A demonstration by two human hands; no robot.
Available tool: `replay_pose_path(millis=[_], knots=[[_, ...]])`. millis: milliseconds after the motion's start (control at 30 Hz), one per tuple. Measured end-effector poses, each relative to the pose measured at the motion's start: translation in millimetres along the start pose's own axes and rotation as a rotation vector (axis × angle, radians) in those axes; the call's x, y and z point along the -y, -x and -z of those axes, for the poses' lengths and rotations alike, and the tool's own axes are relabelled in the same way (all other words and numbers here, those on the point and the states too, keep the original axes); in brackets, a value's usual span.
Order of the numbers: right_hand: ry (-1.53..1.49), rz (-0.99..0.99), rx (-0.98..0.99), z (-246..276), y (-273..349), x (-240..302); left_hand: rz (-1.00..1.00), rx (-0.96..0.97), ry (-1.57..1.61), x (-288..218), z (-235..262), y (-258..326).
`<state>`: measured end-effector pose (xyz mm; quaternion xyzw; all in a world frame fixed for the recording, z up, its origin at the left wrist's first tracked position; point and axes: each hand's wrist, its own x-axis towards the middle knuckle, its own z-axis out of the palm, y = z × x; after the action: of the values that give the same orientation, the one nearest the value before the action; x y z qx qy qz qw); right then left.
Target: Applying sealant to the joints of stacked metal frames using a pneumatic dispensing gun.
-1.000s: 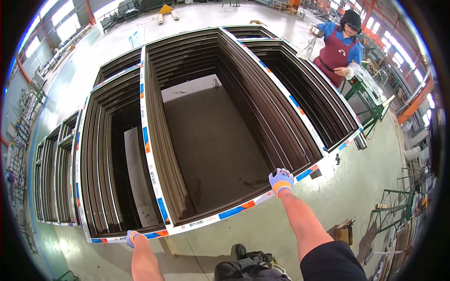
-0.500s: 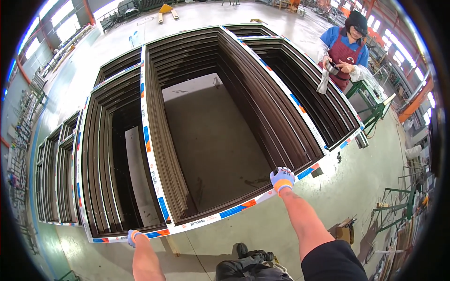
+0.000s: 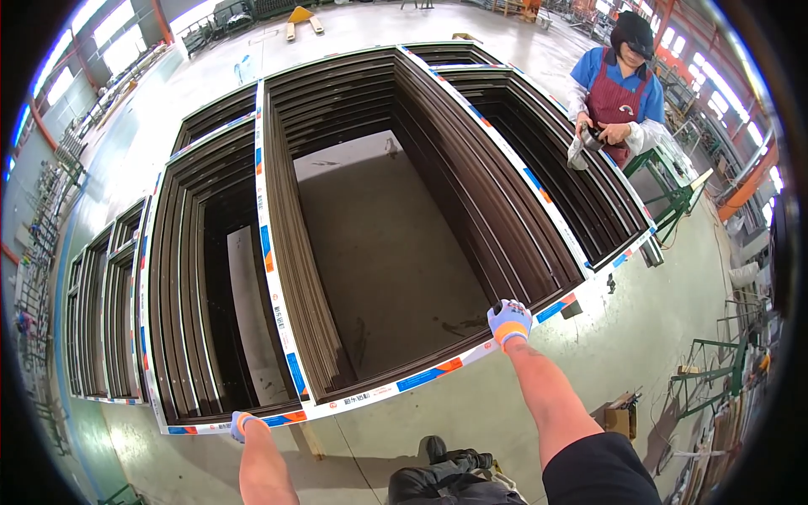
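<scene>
Both gloved hands, left hand and right hand, have fingers clamped on the near rail of the brown window frame. Judged step: gripping the stack's front frame; moving it calls for an even two-handed lift.

Dark brown window frames with white tape striped blue and orange; gloves pale blue, orange cuffs; grey floor.
</scene>
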<state>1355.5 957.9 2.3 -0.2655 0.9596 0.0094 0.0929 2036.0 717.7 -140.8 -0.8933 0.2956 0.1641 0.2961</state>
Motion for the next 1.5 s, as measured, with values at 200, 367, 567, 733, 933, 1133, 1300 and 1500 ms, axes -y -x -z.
replay_pose_path(millis=[200,367,567,733,933,1133,1300,1500], knots=[[0.014,-0.004,0.021,6.2,2.9,4.5,0.035,0.000,0.155,3.4,-0.4,-1.2],[0.007,0.010,-0.032,-1.2,1.2,1.2,0.066,-0.007,0.262,4.9,0.1,-1.5],[0.020,0.012,-0.073,-6.9,-0.7,-3.2,-0.063,-0.068,-0.044,2.7,-5.5,-10.1],[0.030,0.031,-0.089,-6.0,-1.1,-2.5,0.048,-0.081,0.153,0.9,-14.3,-33.1],[-0.020,0.055,-0.029,-4.3,0.9,19.3,0.225,-0.133,0.416,26.9,-3.7,-57.6],[0.010,-0.005,-0.079,-8.2,-4.0,-8.1,-0.145,0.014,-0.215,1.3,44.5,82.9],[0.014,0.016,-0.074,-13.5,-4.5,-2.6,-0.333,-0.007,-0.789,12.6,27.4,43.2],[0.026,0.007,-0.054,-5.8,-1.8,0.9,-0.330,-0.034,-0.909,2.8,6.0,-1.1]])
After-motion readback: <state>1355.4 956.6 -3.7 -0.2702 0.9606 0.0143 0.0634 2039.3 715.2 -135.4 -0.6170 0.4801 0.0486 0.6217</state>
